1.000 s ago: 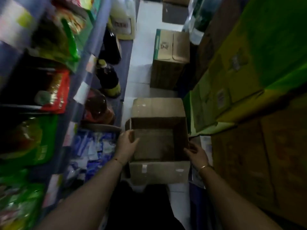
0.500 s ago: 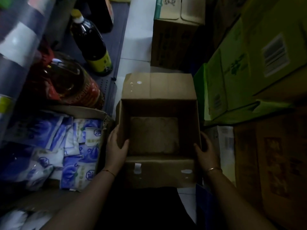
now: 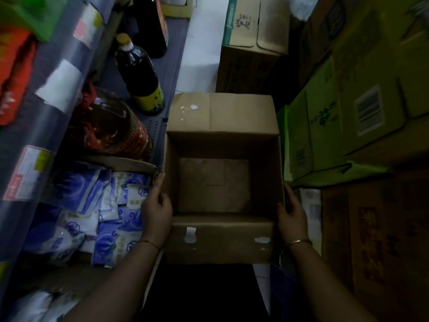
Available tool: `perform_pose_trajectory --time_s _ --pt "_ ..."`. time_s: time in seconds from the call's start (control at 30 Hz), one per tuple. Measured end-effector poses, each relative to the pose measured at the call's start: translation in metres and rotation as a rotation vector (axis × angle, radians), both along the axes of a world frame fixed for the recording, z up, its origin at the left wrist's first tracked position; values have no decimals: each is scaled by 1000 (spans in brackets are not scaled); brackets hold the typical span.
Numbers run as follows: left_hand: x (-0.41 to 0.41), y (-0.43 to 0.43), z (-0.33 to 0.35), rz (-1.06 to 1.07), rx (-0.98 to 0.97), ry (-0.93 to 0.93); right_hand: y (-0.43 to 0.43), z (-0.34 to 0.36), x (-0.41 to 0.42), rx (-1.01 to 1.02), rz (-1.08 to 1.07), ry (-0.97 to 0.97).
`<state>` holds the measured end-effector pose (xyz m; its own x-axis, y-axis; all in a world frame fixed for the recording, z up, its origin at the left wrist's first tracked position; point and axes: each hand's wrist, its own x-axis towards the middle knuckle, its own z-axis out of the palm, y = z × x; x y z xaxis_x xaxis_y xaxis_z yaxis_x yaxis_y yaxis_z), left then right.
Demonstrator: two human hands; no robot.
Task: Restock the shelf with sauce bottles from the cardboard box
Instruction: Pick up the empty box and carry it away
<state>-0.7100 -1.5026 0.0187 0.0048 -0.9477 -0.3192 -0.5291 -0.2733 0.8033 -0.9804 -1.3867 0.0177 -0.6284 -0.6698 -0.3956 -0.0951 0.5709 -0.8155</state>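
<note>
An open cardboard box (image 3: pixel 222 238) sits on the floor in front of me, its flaps folded out. Inside I see only its bare brown bottom, no bottles. My left hand (image 3: pixel 156 209) grips the box's left wall, thumb over the rim. My right hand (image 3: pixel 291 213) clasps the right wall in the same way. On the low shelf to the left stands a dark sauce bottle (image 3: pixel 139 75) with a yellow cap and yellow label, and a second dark bottle (image 3: pixel 151 24) behind it. A large amber oil jug (image 3: pixel 111 126) with a red label stands nearer.
A tray of blue and white packets (image 3: pixel 92 210) lies by my left hand. A closed carton (image 3: pixel 253 47) stands on the pale floor beyond the box. Green cartons (image 3: pixel 325 126) and brown cartons (image 3: pixel 376 240) are stacked along the right side, close to the box.
The view has dropped lower and nearer to the box. Both hands have slid down from the rim's corners and now hold the box's side walls.
</note>
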Motion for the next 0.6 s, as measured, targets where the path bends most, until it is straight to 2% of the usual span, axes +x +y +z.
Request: perform_pose_trajectory --time_s 0.13,0.33,0.6 --pt "-4 -18 69 15 -78 33 -19 54 -6 -5 -31 27" --pt "-5 -52 187 38 -139 110 -50 173 -4 -102 -63 31" --pt "-9 -121 346 -36 -302 50 -111 335 -6 -205 -110 116"
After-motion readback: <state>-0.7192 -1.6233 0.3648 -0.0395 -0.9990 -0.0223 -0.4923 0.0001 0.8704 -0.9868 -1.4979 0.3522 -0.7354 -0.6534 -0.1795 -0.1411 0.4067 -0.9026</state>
